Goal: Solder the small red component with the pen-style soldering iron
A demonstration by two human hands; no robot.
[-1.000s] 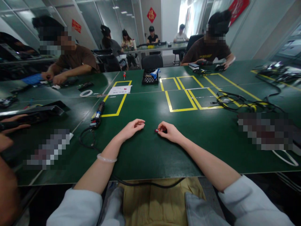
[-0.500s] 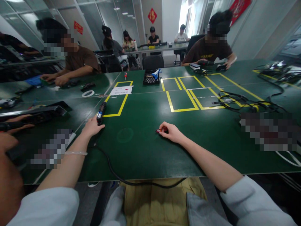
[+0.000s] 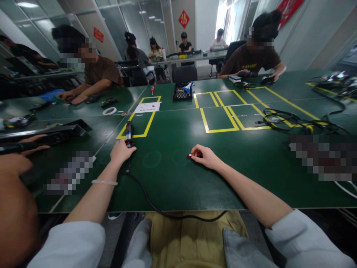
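Note:
My left hand [image 3: 121, 152] is closed around the lower end of a dark cylindrical object [image 3: 129, 130] with a silver-blue band. It points away from me, over the near edge of a yellow tape rectangle [image 3: 149, 124]; its exact kind is not clear. A black cable [image 3: 143, 191] runs from near my left wrist over the table's front edge. Farther right, my right hand [image 3: 205, 156] rests at the green table [image 3: 167, 182], its fingertips pinching a small red piece [image 3: 189, 155]. Most of that piece is hidden by the fingers.
A black tray [image 3: 182, 96] with a blue-and-white item stands at the back. Paper [image 3: 147, 107], a white tape roll [image 3: 109, 111] and a red-handled tool [image 3: 152, 90] lie leftward. Tangled black cables [image 3: 287, 119] lie right. A co-worker's arm [image 3: 16, 186] is close at left.
My left hand has shifted right with the dark cylindrical object, which now points more straight ahead. My right hand stays nearly in place with the small red piece. The view has shifted slightly.

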